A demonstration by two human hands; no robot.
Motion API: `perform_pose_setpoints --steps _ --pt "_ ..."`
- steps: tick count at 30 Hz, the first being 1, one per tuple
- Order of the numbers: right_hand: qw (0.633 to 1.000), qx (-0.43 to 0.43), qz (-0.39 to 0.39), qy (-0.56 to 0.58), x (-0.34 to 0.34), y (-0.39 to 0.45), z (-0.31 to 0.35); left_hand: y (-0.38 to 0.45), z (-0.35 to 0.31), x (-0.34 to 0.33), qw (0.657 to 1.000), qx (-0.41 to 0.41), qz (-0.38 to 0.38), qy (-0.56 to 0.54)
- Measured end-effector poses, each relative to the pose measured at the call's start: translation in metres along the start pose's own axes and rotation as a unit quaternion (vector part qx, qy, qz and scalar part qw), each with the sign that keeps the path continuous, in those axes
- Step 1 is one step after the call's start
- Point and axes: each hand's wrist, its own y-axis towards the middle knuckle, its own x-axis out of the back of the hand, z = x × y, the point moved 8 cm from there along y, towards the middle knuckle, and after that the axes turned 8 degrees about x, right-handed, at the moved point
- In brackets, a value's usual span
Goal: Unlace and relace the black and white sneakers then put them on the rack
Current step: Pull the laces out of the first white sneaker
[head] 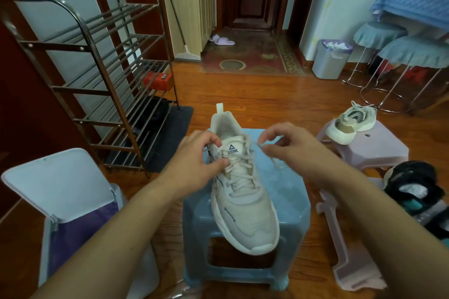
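A cream-white sneaker [245,204] with dark trim lies on a blue plastic stool [286,204], toe toward me. My left hand [196,160] grips the shoe's left collar beside the tongue, thumb pressed on the laces. My right hand [289,145] pinches the free end of the lace [275,161] to the right of the shoe, pulled out sideways. The second sneaker [351,124] sits laced on a pink stool [371,148] at the right. The metal shoe rack [102,94] stands at the left, its upper shelves bare.
A white lidded bin with a purple bag [73,204] stands at my left. An overturned pink stool [345,250] and black fuzzy slippers [413,184] lie at right. Further back are a grey waste bin [330,58], covered round stools [413,53] and a doormat [245,56].
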Motion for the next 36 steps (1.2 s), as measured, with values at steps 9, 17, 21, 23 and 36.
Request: perform_pose_setpoints --steps 9,17,21,23,36 --pt "0.997 0.054 -0.001 -0.055 -0.023 -0.001 -0.009 0.0 -0.006 -0.009 1.0 -0.012 -0.011 -0.001" --pt "0.937 0.21 -0.007 -0.28 -0.048 -0.009 0.029 -0.002 -0.006 -0.01 1.0 -0.013 -0.014 0.0" --pt "0.924 0.204 -0.014 -0.324 -0.059 -0.003 0.039 -0.002 -0.006 -0.008 1.0 -0.014 -0.016 0.006" --pt "0.951 0.143 -0.011 -0.276 -0.044 0.0 0.034 -0.002 -0.006 -0.008 1.0 -0.01 -0.011 0.003" --pt "0.971 0.087 -0.081 -0.209 -0.015 0.0 0.025 -0.001 -0.005 -0.01 1.0 0.003 -0.019 -0.003"
